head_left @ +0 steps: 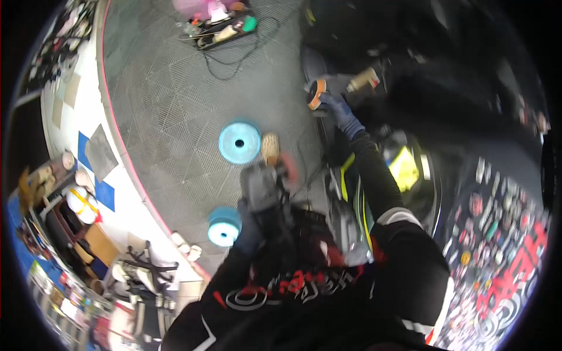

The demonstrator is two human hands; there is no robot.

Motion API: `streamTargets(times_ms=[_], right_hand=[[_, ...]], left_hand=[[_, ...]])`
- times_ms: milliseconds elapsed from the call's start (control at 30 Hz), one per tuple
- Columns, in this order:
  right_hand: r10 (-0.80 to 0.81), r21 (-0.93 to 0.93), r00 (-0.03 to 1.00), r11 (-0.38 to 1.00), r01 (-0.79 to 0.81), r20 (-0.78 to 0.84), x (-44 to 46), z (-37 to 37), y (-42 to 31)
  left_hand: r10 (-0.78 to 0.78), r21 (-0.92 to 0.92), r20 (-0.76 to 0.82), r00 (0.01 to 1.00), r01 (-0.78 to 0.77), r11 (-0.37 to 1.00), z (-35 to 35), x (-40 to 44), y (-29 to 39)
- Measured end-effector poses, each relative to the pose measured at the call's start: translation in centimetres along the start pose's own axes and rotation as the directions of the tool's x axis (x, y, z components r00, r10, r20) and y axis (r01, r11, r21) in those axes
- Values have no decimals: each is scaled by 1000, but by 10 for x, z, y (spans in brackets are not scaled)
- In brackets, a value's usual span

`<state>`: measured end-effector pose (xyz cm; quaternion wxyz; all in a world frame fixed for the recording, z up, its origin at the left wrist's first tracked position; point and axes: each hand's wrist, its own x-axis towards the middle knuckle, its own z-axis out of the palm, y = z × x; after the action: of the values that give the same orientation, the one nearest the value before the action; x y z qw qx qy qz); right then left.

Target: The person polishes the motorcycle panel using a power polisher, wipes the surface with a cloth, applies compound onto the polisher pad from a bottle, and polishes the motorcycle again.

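Observation:
My right hand [341, 114], in a dark blue glove, reaches forward beside a black car [410, 105]. Its fingers are closed on an orange-rimmed round disc [317, 95] with a dark middle, held upright on edge. Just beyond, a beige bottle [364, 80] lies tilted against the dark surface. My left hand [250, 227], also darkly gloved, is low by my body, its fingers hidden and blurred. It is beside a dark grey object [260, 186] whose kind I cannot make out. A reddish blur [288, 168] shows past that object.
Two light blue round containers [239, 142] stand on the grey tiled floor [170, 117]. Ahead is a black tray [225, 34] of bottles and tools, with a cable looping from it. A cluttered cart [76, 234] is at left. A sticker-covered dark panel [492, 234] is at right.

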<state>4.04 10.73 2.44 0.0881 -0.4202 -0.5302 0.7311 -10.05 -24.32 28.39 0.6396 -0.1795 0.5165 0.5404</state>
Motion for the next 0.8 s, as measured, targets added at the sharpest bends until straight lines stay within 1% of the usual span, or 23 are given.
streamTargets(times_ms=[33, 67, 100, 133, 167, 200, 233, 267, 300, 333, 367, 400, 433, 467, 500, 533, 567, 633, 667, 700, 733, 767, 800], right_hand=[[-3, 255, 998, 967, -11, 55, -63, 22, -49], [-5, 477, 994, 878, -48, 109, -127, 46, -102], [-95, 559, 978, 829, -26, 187, -167, 42, -118], [-160, 610, 978, 791, 44, 137, -216, 49, -150], [-209, 553, 978, 816, 166, 14, -260, 48, -161], [-265, 478, 958, 831, 286, -113, -299, 47, -171], [-365, 465, 926, 806, 367, -97, -336, 49, -196], [-451, 452, 889, 779, 435, -80, -374, 55, -219], [-493, 380, 863, 780, 496, -114, -410, 57, -224], [-540, 218, 814, 786, 579, -214, -446, 67, -225], [-567, 140, 769, 770, 622, -296, -480, 80, -221], [-603, 149, 706, 712, 686, -371, -507, 89, -202], [-554, 189, 714, 717, 670, -429, -545, 108, -188], [-606, 71, 601, 671, 738, -520, -571, 125, -175], [-649, -261, 464, 710, 653, -603, -604, 141, -161], [-597, -187, 425, 703, 686, -681, -632, 174, -150], [-549, -221, 306, 695, 684, -778, -659, 209, -131], [-494, -291, 86, 635, 716, -865, -703, 265, -102], [-474, -323, -3, 595, 736, -881, -711, 283, -91], [-432, -237, 31, 552, 800, -902, -706, 293, -63], [-375, -233, 4, 585, 777, -927, -709, 317, -49], [-386, -339, -68, 695, 634, -920, -719, 340, -48], [-403, -415, -129, 785, 460, -906, -726, 362, -56]], left_hand=[[9, -218, 318, 948, 64, 974, -5, 3, -9], [89, -389, 608, 789, 198, 900, -7, 15, -15], [36, -314, 658, 752, 231, 921, 9, 9, -3], [3, -210, 722, 692, 215, 954, 25, -1, 7], [-16, -104, 800, 600, 166, 981, 50, 1, 18], [-77, -9, 855, 512, 162, 987, 75, 0, 24], [-150, 98, 885, 440, 139, 986, 92, -10, 25], [-230, 201, 898, 376, 114, 973, 102, -24, 22], [-341, 320, 768, 542, 137, 937, 114, -49, 23], [-424, 418, 776, 467, 123, 900, 122, -63, 16], [-487, 508, 709, 510, 110, 854, 130, -75, 8], [-555, 612, 631, 542, 91, 786, 142, -88, -4], [-668, 725, 595, 447, 59, 686, 149, -98, -19], [-700, 726, 672, 240, -28, 687, 159, -107, -34], [-721, 721, 692, 28, -60, 690, 161, -115, -52], [-723, 725, 674, -152, -49, 687, 151, -124, -60], [-803, 813, 553, -223, -68, 579, 146, -139, -73], [-770, 736, 634, -73, -248, 630, 142, -175, -121], [-808, 768, 576, -124, -259, 586, 143, -197, -143], [-811, 696, 570, -131, -448, 561, 142, -218, -155], [-804, 583, 577, -144, -616, 530, 140, -238, -170], [-815, 598, 494, -305, -561, 572, 139, -254, -184], [-818, 601, 462, -342, -558, 572, 138, -268, -195]])
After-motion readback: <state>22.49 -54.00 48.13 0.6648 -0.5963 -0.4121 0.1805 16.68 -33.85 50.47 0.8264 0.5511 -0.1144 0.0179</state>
